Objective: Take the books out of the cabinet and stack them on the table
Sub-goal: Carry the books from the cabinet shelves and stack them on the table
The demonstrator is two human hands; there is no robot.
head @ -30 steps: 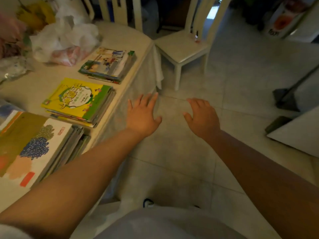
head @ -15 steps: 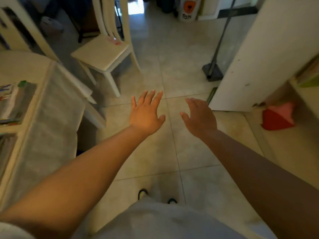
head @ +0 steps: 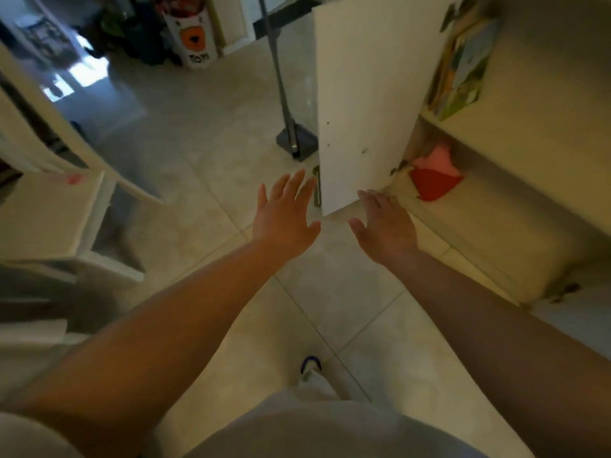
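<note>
The white cabinet (head: 535, 160) stands open at the right, its door (head: 370, 94) swung out toward me. Colourful books (head: 463, 64) lean upright on its upper shelf. My left hand (head: 286, 219) is stretched forward over the floor with fingers spread, holding nothing, just left of the door's lower edge. My right hand (head: 385, 226) is also empty with straight fingers, its tips close to the door's bottom corner. The table is out of sight.
A red and pink object (head: 433, 176) lies on the cabinet's lower shelf. A white chair (head: 49, 213) stands at the left. A mop or broom base (head: 296, 143) sits on the tiled floor behind the door. A white bag with an orange print (head: 193, 34) stands far back.
My view has swung right, away from the table with its book stacks and onto the open cabinet. Both hands stay empty and spread, now close to the cabinet door.
</note>
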